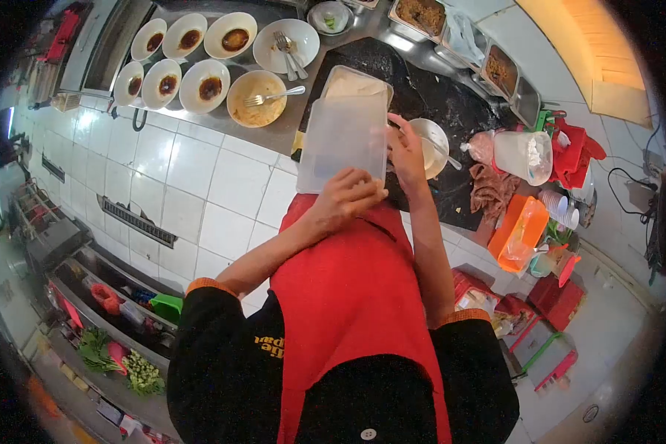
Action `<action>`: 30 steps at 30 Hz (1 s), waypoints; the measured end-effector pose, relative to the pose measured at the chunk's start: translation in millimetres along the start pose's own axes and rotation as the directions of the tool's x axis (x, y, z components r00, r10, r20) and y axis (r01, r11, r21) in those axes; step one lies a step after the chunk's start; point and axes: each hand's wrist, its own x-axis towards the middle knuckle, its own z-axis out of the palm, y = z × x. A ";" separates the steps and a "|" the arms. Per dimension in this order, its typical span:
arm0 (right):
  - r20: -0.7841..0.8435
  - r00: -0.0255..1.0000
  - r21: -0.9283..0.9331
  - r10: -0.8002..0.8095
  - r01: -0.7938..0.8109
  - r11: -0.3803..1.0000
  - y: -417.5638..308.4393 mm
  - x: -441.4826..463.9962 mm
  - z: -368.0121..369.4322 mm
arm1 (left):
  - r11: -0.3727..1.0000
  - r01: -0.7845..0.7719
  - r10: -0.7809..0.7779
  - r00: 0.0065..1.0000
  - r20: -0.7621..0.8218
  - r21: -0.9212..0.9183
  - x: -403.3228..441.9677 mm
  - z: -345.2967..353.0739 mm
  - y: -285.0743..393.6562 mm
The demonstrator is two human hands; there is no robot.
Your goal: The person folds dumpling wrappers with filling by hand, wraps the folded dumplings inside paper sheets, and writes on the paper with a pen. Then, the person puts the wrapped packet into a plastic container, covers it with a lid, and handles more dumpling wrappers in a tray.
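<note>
A translucent rectangular plastic lid [344, 137] is in front of me, covering the near part of a plastic container [388, 90] with pale contents. My right hand [405, 152] is at the lid's right edge, with its fingers bent against it. Near the lid's lower right corner is my left hand [346, 198], fingers curled in; whatever they hold is too small to make out. Just right of my right hand stands a white bowl [438, 135] with a spoon [445, 154] in it.
Several white bowls [210, 80] with dark sauce stand at the left counter. Beside them are a bowl [244, 111] with a fork and a bowl [303, 43] with cutlery. Metal food trays [499, 72] line the back right. A brown cloth [490, 194] and an orange basket [507, 248] lie right.
</note>
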 end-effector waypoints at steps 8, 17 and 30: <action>-0.161 0.899 -0.449 -0.408 0.302 0.841 54.0 58.1 -33.6 | 0.929 0.361 -0.363 0.931 0.019 0.080 -0.3 3.2 -52.4; -0.098 0.719 -0.904 -0.688 0.224 0.363 75.0 72.9 -11.3 | 0.655 0.704 -0.681 0.707 -0.190 0.274 -15.8 45.4 -131.4; 0.211 0.603 -0.963 -0.769 0.263 -0.058 62.7 81.9 14.5 | 0.582 0.777 -0.738 0.628 -0.245 0.238 -13.3 45.6 -133.1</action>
